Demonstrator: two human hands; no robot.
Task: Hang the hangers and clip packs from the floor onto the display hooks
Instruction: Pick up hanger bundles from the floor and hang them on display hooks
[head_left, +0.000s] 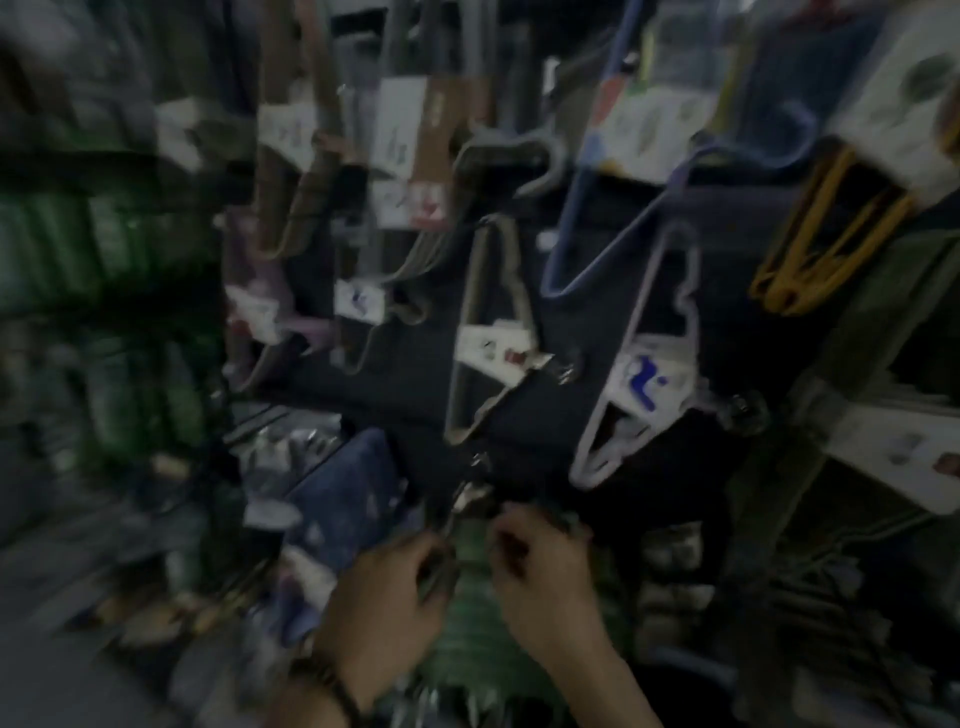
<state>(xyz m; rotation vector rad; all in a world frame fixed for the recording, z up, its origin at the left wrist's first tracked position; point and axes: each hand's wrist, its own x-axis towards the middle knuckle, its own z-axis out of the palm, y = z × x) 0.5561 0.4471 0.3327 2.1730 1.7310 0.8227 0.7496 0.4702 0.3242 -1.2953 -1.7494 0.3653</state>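
The frame is dark and blurred. A green pack (470, 613), seemingly green hangers in clear wrap, hangs between my two hands low in the middle. My left hand (384, 592) grips its top left edge with curled fingers. My right hand (540, 577) pinches its top right edge. Both hands sit just below a metal display hook (475, 486) on the dark display board (561, 415). Whether the pack's top is on the hook cannot be made out.
Packs of hangers hang on the board above: a beige pack (493, 332), a white pack (644, 364), a blue hanger (597, 208), a yellow pack (826, 234). Green goods fill shelves at left (104, 249). More packs lie low on the right (831, 571).
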